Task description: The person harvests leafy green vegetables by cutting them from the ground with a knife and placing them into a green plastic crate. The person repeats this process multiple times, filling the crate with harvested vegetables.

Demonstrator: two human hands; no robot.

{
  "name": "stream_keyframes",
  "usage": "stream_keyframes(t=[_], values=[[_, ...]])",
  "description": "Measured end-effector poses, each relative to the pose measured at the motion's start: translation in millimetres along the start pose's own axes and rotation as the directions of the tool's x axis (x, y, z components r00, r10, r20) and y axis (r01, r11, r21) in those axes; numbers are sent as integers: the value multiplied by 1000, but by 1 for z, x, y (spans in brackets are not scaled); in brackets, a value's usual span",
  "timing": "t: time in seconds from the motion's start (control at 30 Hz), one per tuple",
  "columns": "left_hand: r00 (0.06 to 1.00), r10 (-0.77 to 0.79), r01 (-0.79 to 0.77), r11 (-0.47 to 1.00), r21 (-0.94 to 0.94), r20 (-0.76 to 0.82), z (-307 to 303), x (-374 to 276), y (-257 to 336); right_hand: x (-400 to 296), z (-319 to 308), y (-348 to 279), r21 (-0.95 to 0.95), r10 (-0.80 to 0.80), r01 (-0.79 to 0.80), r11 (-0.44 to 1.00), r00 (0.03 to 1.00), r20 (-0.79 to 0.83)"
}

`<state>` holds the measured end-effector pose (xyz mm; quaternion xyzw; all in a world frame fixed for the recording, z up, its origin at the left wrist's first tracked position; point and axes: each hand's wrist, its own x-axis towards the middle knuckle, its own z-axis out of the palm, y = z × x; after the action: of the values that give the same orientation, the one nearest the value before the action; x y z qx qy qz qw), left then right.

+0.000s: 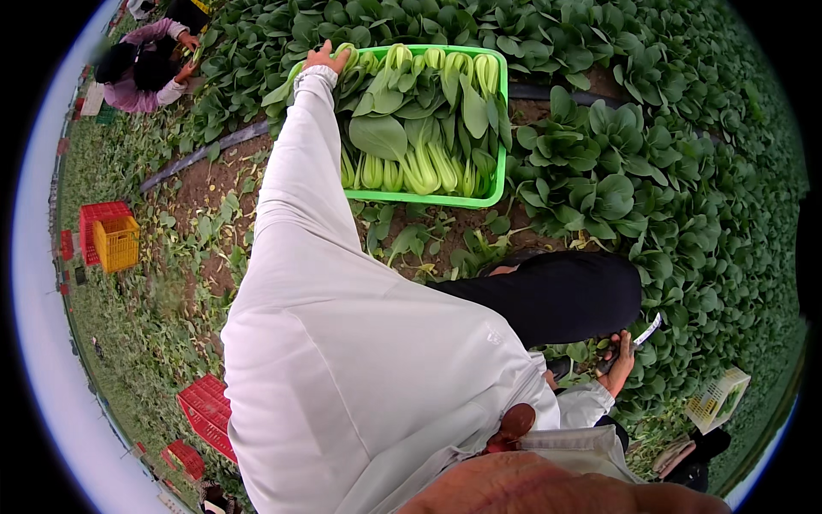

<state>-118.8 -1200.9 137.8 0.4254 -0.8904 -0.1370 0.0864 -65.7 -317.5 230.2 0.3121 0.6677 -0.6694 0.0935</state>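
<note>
A bright green plastic crate (424, 200) lies ahead of me, packed with two rows of bok choy (420, 168). Their pale stalks face the long sides and the leaves meet in the middle. My left hand (326, 58) is at the crate's far left corner, against a bok choy stalk. Whether its fingers grip that stalk or only rest there cannot be made out. Leaves (281, 90) stick out beyond the crate beside my wrist. Low on the right, past my bent knee, my right hand (618, 365) holds a knife (647, 329) by its dark handle, its short blade pointing away.
Standing bok choy plants (591, 160) grow beyond and to the right. A dark hose (205, 154) crosses the soil. Red (209, 414) and yellow crates (117, 243) stand on the left, a pale crate (716, 398) on the right. Another person (144, 67) crouches at far left.
</note>
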Motion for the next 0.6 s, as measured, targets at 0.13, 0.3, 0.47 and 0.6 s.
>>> stream_keyframes(t=[0.13, 0.3, 0.47, 0.6], values=[[991, -130, 131, 989, 69, -15, 5, -6, -31, 19, 14, 14, 11, 45, -46, 999, 998, 42], [977, -152, 167, 982, 93, -152, 29, -62, 28, 25, 7, 23, -7, 27, -27, 1000, 1000, -1], [974, -50, 90, 981, 174, -221, 31, -81, 33, 48, -7, 51, 75, 22, -30, 997, 994, 107], [985, -126, 144, 977, 155, -120, 36, -63, 22, 60, -6, 60, 128, -9, -13, 992, 985, 170]])
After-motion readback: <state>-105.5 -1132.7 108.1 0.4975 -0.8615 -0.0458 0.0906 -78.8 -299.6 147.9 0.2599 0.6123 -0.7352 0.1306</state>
